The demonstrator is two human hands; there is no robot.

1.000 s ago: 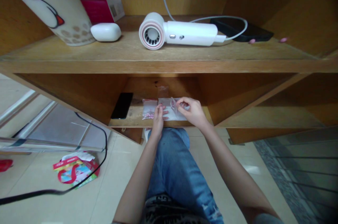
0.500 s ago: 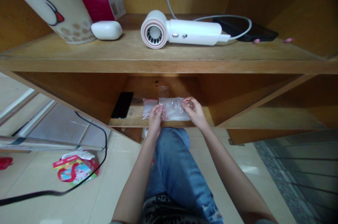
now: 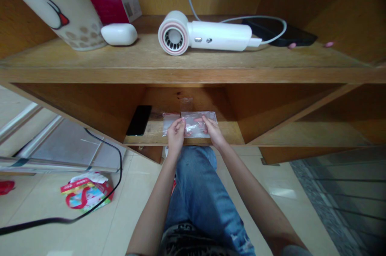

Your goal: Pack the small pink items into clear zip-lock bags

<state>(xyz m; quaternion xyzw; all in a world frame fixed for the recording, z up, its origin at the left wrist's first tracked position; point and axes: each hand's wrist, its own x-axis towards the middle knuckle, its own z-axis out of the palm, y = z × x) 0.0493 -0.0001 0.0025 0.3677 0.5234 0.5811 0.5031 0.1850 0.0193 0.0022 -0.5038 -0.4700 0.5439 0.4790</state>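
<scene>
On the lower shelf, my left hand (image 3: 176, 133) is closed in a pinch at the left edge of a clear plastic bag (image 3: 190, 124). My right hand (image 3: 213, 130) is at the bag's right part, its fingers bent together on the thin film; exactly how they grip it is hard to see. Small pinkish bits show near my left fingertips, too small to name. Beneath the hands lies a flat whitish translucent bag (image 3: 212, 116). Left of it is a small zip bag (image 3: 169, 118) with a red strip, partly covered by my left hand.
A black phone (image 3: 139, 120) lies left on the same shelf. The upper shelf holds a white handheld fan (image 3: 218, 35) with a cable, a white earbud case (image 3: 119, 34), a milk-tea cup (image 3: 81, 10), a pink box (image 3: 105, 2) and a dark phone (image 3: 280, 32). Wooden side walls flank my hands.
My right hand has moved left, closer to my left hand, and the clear bag between them is bunched into a smaller span. My left hand stays nearly in place.
</scene>
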